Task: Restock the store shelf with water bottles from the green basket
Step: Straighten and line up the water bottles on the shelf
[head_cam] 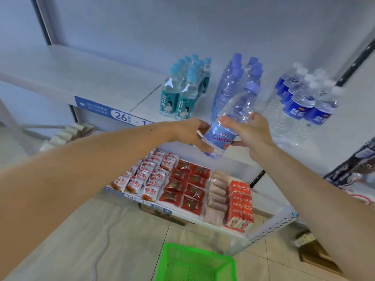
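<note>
I hold a clear water bottle [233, 118] with a periwinkle cap and a light blue "Cunbs" label, tilted to the upper right in front of the white shelf [85, 78]. My left hand [190, 134] grips its lower end from the left. My right hand [249, 130] grips its middle from the right, thumb over the front. Just behind it on the shelf stands a row of matching periwinkle-capped bottles [237, 80]. The green basket [194, 262] sits on the floor below; the part in view holds no bottles.
Teal-labelled bottles [182, 92] stand left of the matching row, dark-blue-labelled bottles [304, 100] to its right. The lower shelf holds red and white snack packets [182, 183] and red cartons [241, 205]. A cardboard box [316, 254] sits on the floor at right.
</note>
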A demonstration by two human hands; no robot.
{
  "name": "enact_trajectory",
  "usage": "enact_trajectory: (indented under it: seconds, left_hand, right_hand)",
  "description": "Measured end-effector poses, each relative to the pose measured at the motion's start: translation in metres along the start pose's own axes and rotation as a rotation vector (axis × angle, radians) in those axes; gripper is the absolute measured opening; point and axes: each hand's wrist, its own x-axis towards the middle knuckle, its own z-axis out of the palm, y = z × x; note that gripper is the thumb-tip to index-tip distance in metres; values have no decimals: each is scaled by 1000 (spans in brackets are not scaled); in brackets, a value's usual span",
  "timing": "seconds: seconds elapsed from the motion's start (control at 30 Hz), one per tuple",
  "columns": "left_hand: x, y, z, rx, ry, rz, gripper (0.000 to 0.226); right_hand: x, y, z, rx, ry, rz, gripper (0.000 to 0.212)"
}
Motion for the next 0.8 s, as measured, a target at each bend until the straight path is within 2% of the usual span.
enact_trajectory:
  seconds: [0.07,0.17,0.27,0.37,0.47,0.5,0.63,0.73,0.8]
  left_hand:
    - [18,12,9,-11,54,8,46]
    - [41,20,20,-42,178,-36,59]
    - [58,21,22,69,258,-93,67]
    - [70,18,17,192,376,-137,51]
    - [84,16,15,220,503,-174,34]
    - [90,15,16,227,523,-183,38]
    - [115,6,17,171,582,-255,77]
    - [131,-5,18,141,624,-276,89]
    - [140,-12,17,108,622,-261,90]
  right_hand:
    - [13,0,-17,-26,40,-6,65]
    - [34,6,-35,-94,114,-36,69]
    - [53,15,-47,-190,197,-88,67]
    - [70,24,-50,-231,267,-123,67]
    - [87,34,-50,-253,284,-134,69]
    - [93,37,-49,-259,281,-142,68]
    - [116,45,-40,-285,283,-159,66]
    - [130,47,-34,-286,311,-161,66]
    - [137,49,-32,-276,331,-159,65]
